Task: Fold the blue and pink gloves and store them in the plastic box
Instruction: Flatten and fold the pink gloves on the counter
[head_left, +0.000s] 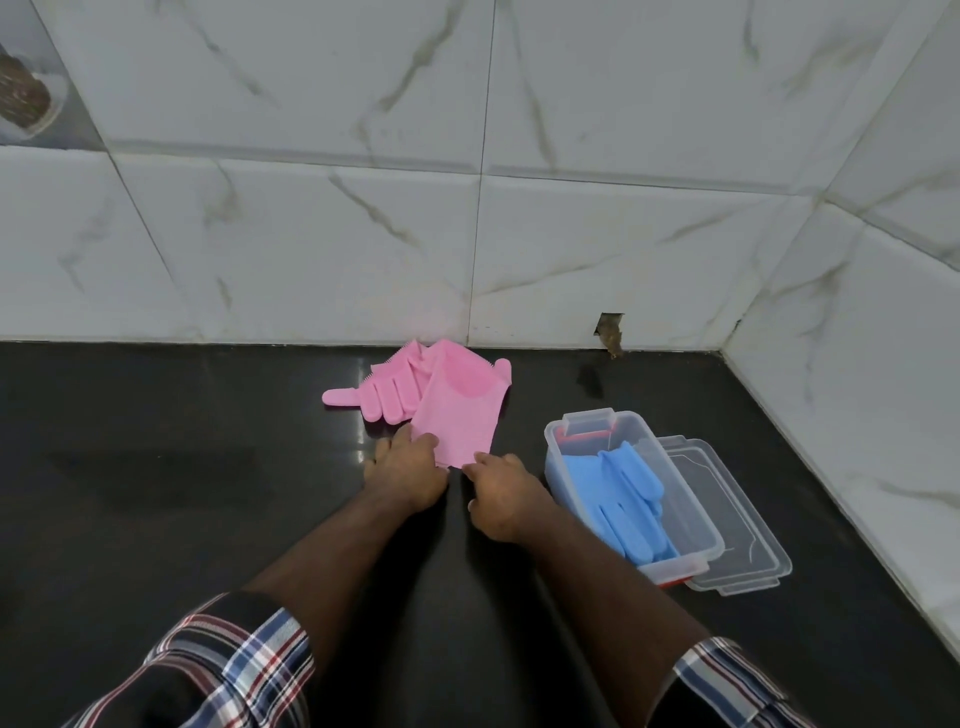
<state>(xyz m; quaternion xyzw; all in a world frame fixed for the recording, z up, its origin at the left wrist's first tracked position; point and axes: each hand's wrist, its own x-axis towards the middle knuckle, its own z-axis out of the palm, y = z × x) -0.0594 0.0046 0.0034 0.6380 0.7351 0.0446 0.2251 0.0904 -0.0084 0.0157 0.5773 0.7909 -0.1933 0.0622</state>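
Observation:
Two pink gloves lie on the black counter near the wall. The nearer pink glove (460, 402) lies cuff toward me, and both hands are at that cuff edge. My left hand (405, 475) pinches its near left corner. My right hand (501, 496) grips the near right corner. The second pink glove (382, 392) lies beside it on the left, partly under it, fingers pointing left. The blue gloves (626, 493) lie inside the clear plastic box (558, 457) to the right.
The box's clear lid (737, 525) lies flat against the box's right side. White marble-pattern tiled walls (519, 234) close the counter at the back and right. The black counter (156, 467) stretches to the left.

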